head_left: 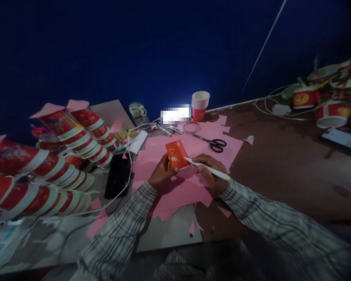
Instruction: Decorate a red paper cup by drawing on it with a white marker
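Note:
A red paper cup [178,153] with gold print is held tilted over the pink paper, its pale rim at the lower edge. My left hand [161,173] is closed around the cup's left side, thumb at the bottom. In my right hand [208,171] is a white marker [215,171] with a yellow-green end, its tip at the cup's right side. Whether the tip touches the cup I cannot tell. Beneath both hands lie overlapping sheets of pink paper [152,195]. Black-handled scissors [215,144] rest on the paper beyond my right hand.
Several stacks of decorated cups [76,138] with pink cone tops lean at left, beside a black phone [117,175] and a cable. Behind the paper stand nested red cups [200,105], a tape roll [192,127] and a glass jar [138,111]. More cups [305,97] are at right.

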{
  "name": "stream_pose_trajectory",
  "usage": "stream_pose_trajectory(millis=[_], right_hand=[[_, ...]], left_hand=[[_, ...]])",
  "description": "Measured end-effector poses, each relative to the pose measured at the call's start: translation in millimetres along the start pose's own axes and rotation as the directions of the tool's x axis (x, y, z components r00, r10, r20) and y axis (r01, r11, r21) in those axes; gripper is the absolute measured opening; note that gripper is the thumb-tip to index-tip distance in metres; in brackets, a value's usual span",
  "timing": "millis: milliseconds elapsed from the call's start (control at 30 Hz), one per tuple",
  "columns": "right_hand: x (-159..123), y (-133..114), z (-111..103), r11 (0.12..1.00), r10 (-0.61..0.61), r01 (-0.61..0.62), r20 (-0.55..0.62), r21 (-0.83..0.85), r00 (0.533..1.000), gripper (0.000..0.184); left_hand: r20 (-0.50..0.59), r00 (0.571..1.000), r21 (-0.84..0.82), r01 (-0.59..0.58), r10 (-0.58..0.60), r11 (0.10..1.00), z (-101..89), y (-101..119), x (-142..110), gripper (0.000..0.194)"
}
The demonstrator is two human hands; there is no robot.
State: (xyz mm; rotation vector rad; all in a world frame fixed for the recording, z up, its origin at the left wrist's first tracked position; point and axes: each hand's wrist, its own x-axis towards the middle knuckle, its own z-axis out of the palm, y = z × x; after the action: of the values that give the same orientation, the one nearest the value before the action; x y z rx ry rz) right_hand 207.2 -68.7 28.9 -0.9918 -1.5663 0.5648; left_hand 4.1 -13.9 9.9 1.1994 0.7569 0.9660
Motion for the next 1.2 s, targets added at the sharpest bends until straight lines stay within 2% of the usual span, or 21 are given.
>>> stream_pose_trajectory(millis=[133,533,1200], right_hand=[[0.9,-2.9,-0.2,0.999,-0.016,0.017,0.007,-0.035,1.000,0.037],[-0.3,-0.3,0.4,0.998,-0.012,0.014,0.042,-0.053,0.999,0.028],[0.1,-1.4,-0.1,0.997,-0.028,0.031,0.053,-0.064,0.998,0.025]], left_hand=[[-0.014,1.000,-0.009,0.004,-0.004,1.000,0.6,0.8,-0.2,0.067],[-0.018,1.000,-0.041,0.005,-0.006,0.999,2.1,0.5,-1.8,0.067],[-0.010,1.000,-0.008,0.024,-0.024,1.000,2.1,4.0,-3.5,0.066]])
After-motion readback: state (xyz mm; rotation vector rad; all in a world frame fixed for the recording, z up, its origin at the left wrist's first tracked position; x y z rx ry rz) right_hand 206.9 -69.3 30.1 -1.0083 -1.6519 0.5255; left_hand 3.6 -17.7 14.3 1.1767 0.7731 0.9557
